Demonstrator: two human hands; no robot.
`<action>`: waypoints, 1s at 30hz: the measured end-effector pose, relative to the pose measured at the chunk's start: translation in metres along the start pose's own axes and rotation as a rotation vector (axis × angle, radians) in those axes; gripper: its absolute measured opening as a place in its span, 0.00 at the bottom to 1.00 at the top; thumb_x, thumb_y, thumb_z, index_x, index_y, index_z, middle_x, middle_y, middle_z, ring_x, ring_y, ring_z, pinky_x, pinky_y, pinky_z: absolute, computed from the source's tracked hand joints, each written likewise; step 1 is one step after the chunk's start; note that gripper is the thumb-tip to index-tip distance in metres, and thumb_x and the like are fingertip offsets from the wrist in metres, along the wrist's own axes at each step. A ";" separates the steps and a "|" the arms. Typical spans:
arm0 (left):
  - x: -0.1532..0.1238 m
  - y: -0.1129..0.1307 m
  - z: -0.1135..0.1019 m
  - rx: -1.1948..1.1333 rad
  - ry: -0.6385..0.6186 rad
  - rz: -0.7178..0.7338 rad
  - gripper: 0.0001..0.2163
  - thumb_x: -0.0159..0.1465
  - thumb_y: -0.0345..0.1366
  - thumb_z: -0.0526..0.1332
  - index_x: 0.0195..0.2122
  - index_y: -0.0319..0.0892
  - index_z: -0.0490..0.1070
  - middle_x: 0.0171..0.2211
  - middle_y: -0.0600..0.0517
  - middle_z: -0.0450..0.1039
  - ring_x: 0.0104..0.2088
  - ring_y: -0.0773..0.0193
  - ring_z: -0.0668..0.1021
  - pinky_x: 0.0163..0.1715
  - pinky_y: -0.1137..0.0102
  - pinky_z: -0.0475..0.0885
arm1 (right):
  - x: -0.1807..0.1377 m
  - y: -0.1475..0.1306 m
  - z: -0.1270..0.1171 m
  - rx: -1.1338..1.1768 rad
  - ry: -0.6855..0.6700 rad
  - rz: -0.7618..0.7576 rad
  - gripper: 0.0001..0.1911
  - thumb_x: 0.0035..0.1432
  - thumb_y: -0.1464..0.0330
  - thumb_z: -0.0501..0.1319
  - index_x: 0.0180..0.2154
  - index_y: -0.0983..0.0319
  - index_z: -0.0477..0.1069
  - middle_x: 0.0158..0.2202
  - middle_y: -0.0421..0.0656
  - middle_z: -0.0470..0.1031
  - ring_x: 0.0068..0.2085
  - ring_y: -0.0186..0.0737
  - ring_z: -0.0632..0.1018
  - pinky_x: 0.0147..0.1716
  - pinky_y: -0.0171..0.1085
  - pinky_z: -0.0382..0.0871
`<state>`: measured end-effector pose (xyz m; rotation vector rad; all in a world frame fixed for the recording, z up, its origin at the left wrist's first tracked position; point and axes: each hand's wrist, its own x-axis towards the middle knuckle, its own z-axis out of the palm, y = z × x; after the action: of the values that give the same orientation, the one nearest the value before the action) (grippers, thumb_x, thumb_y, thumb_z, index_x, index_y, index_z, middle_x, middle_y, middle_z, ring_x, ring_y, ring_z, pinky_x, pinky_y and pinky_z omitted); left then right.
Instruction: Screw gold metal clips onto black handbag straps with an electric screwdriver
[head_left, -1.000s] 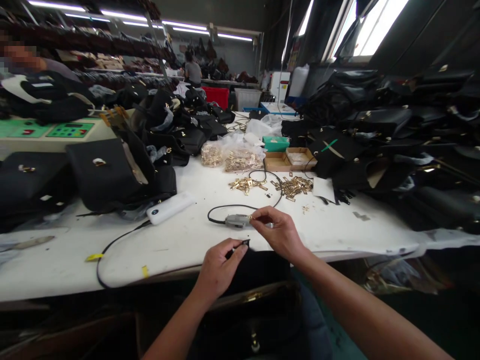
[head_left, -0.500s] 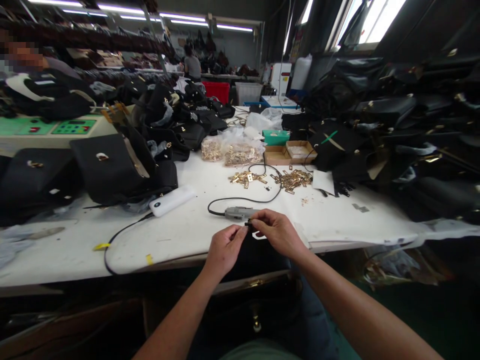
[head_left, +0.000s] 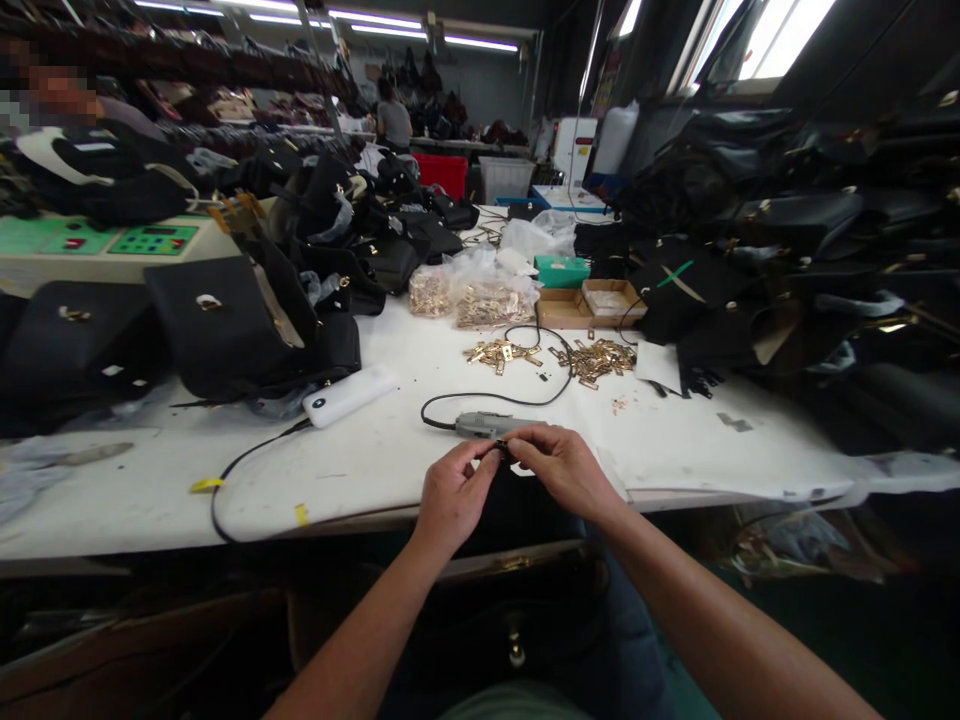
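Note:
My left hand (head_left: 454,492) pinches a small dark piece (head_left: 502,450), which looks like the end of a black strap, between thumb and forefinger. From the other side my right hand (head_left: 561,465) grips the same piece, so the fingertips nearly meet and cover most of it. Black material hangs below the fingers. On my lap rests a black handbag (head_left: 480,620) with a gold clasp (head_left: 516,648). Just beyond my fingertips a grey corded hand tool (head_left: 487,424), similar to an electric screwdriver, lies on the white table (head_left: 360,470).
Piles of gold metal plates (head_left: 596,360) lie past the tool, with plastic bags of hardware (head_left: 495,303) and a cardboard box (head_left: 562,308) behind. A white power bank (head_left: 349,397) sits left. Black bags (head_left: 217,325) crowd both sides. A person (head_left: 392,120) stands far back.
The view has shifted slightly, so the table appears a little further right. Both hands still hold the dark piece; the right fingers have closed further over it, and the gold glint there is hidden.

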<state>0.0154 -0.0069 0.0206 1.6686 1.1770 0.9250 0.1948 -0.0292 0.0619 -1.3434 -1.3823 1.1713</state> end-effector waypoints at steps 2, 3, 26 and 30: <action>0.001 0.002 -0.001 0.028 0.019 0.032 0.14 0.68 0.45 0.60 0.48 0.46 0.80 0.38 0.52 0.80 0.29 0.66 0.74 0.31 0.71 0.68 | 0.000 0.000 0.001 -0.023 0.034 -0.005 0.12 0.60 0.62 0.64 0.40 0.61 0.81 0.36 0.43 0.82 0.37 0.42 0.79 0.39 0.39 0.71; 0.001 0.003 -0.001 0.036 0.027 0.045 0.13 0.68 0.45 0.61 0.47 0.46 0.80 0.38 0.51 0.81 0.30 0.66 0.75 0.31 0.71 0.69 | 0.000 0.000 0.002 -0.041 0.055 -0.010 0.11 0.58 0.63 0.65 0.40 0.61 0.81 0.36 0.42 0.82 0.36 0.42 0.79 0.39 0.39 0.71; 0.010 0.028 0.006 -0.122 0.007 -0.117 0.12 0.62 0.43 0.63 0.38 0.42 0.79 0.30 0.51 0.80 0.29 0.63 0.78 0.31 0.70 0.71 | 0.001 -0.002 -0.001 -0.189 0.105 -0.123 0.10 0.63 0.68 0.59 0.36 0.58 0.80 0.31 0.39 0.79 0.34 0.39 0.77 0.37 0.35 0.68; 0.013 0.033 0.006 -0.102 -0.001 -0.115 0.11 0.61 0.44 0.63 0.34 0.42 0.79 0.26 0.52 0.78 0.26 0.64 0.77 0.28 0.71 0.69 | 0.000 -0.006 -0.002 -0.202 0.119 -0.129 0.10 0.62 0.69 0.59 0.35 0.59 0.81 0.31 0.39 0.79 0.33 0.38 0.76 0.35 0.34 0.67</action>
<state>0.0345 -0.0017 0.0504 1.5048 1.1917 0.8970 0.1957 -0.0291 0.0680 -1.4171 -1.5072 0.8713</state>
